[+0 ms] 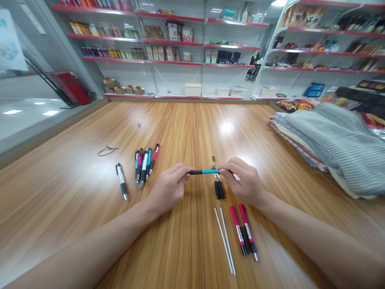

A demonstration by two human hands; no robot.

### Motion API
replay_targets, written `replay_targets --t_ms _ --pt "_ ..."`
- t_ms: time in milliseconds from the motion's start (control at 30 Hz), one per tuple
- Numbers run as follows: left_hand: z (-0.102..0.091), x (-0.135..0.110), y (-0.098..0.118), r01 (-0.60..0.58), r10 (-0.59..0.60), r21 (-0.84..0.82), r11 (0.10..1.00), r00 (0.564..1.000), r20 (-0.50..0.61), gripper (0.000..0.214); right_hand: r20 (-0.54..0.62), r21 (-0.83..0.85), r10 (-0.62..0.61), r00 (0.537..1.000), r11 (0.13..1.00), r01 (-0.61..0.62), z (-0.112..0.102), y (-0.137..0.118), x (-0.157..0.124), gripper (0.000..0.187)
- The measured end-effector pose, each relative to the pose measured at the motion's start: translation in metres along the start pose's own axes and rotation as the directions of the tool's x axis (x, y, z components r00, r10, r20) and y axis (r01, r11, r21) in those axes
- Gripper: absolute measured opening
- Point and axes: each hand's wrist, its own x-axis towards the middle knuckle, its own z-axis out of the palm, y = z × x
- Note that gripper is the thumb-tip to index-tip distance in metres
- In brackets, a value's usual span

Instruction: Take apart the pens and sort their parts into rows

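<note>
A blue pen (209,171) with a black grip lies level between my hands, a little above the table. My left hand (173,185) pinches its black end, and my right hand (242,180) pinches the blue end. Just below the pen are two black grip sleeves (219,189). Small metal and white pen parts (214,164) lie behind it, partly hidden. Nearer to me are two white ink refills (225,241) and two pink pen barrels (244,230) with black ends. Left of my left hand lies a cluster of assembled pens (144,166).
A white pen (121,180) and a thin dark loop of cord (107,150) lie on the left of the wooden table (174,128). Folded striped cloths (333,140) are stacked at the right edge. Stocked shelves (174,41) stand behind the table.
</note>
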Motion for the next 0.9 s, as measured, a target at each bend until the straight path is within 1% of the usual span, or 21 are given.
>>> replay_targets --t_ms 133,567,633,667,700,733,767,800,833,867,900 --pt "0.000 0.000 0.000 -0.025 0.025 -0.048 0.999 1.000 -0.013 0.032 -0.021 -0.010 0.009 1.000 1.000 -0.009 -0.001 0.001 0.001 0.012" --pt "-0.005 0.000 0.006 0.019 -0.020 -0.058 0.998 1.000 -0.016 0.027 -0.015 -0.008 0.031 0.999 0.999 -0.031 -0.001 0.004 0.000 0.011" --pt "-0.005 0.000 0.006 0.049 -0.052 -0.101 0.994 0.998 -0.025 0.024 -0.023 0.000 0.033 0.999 0.999 -0.033 -0.001 0.005 0.001 0.012" --pt "-0.004 0.000 0.006 0.078 -0.084 -0.166 0.983 0.996 -0.032 0.023 -0.027 0.002 0.034 0.999 0.999 -0.034 -0.001 0.004 0.001 0.012" --pt "-0.003 0.000 0.007 0.111 -0.128 -0.268 0.957 0.991 -0.047 0.022 -0.026 0.002 0.033 0.999 0.999 -0.033 -0.001 0.002 0.002 0.013" --pt "-0.002 0.001 0.008 0.142 -0.181 -0.398 0.906 0.981 -0.064 0.022 -0.022 0.004 0.027 0.999 1.000 -0.027 0.000 -0.001 0.002 0.014" --pt "0.000 0.003 0.011 0.172 -0.245 -0.544 0.821 0.967 -0.064 0.023 -0.017 0.004 0.014 1.000 1.000 -0.013 0.002 -0.005 0.003 0.015" --pt "0.002 0.004 0.015 0.174 -0.303 -0.678 0.714 0.950 -0.076 0.022 -0.004 0.005 -0.006 1.000 1.000 0.006 0.004 -0.011 0.004 0.014" --pt "0.003 0.006 0.019 0.173 -0.352 -0.777 0.605 0.934 -0.066 0.022 0.002 0.003 -0.036 0.999 0.999 0.036 0.006 -0.016 0.004 0.014" --pt "0.003 0.009 0.025 0.175 -0.378 -0.837 0.519 0.925 -0.041 0.022 0.008 -0.010 -0.067 0.998 0.998 0.067 0.009 -0.022 0.005 0.013" --pt "0.002 0.011 0.030 0.186 -0.405 -0.872 0.453 0.914 -0.016 0.024 0.035 -0.020 -0.101 0.994 0.995 0.102 0.011 -0.027 0.005 0.013"
